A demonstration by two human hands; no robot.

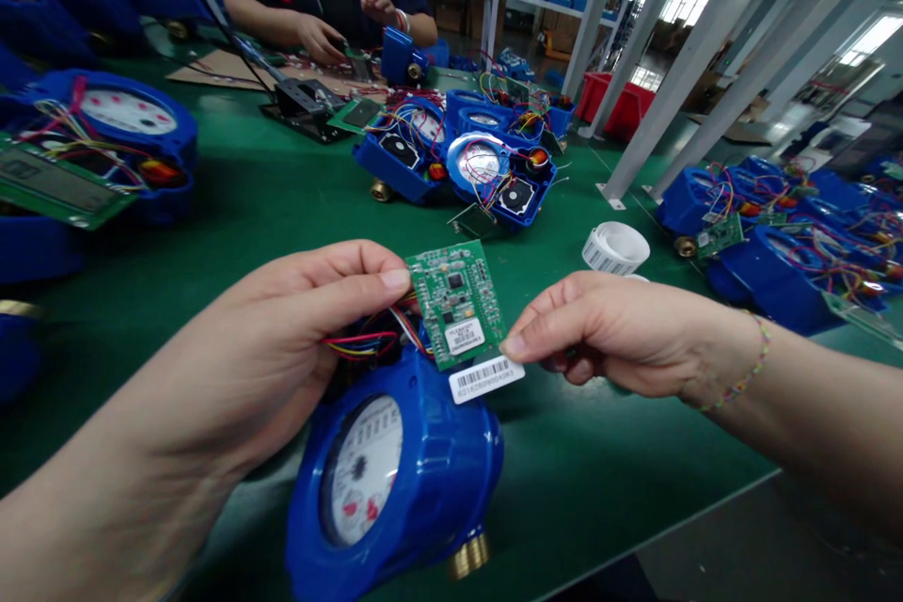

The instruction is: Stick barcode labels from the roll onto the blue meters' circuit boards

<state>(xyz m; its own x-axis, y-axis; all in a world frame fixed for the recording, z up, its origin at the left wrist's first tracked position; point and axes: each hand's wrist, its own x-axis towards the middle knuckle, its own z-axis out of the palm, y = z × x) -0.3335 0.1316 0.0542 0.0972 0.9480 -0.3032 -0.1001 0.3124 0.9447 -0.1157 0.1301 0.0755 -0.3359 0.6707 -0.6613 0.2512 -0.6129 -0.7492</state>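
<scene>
My left hand (282, 348) pinches the upper left edge of a green circuit board (462, 296), which carries chips and a small white label. Coloured wires (367, 341) run from behind the board toward a blue water meter (437, 461) below it, tilted, with a round white dial and a brass fitting. Between thumb and fingers, my right hand (599, 329) grips one end of a white barcode label (486, 380). That label lies just under the board's lower edge; whether the two touch I cannot tell.
A roll of labels (615, 247) stands on the green table (261, 198) beyond my right hand. Several wired blue meters (486, 160) sit ahead, with more at left and right. Across the table a co-worker's hands (321, 39) handle parts. Metal posts (663, 66) rise at right.
</scene>
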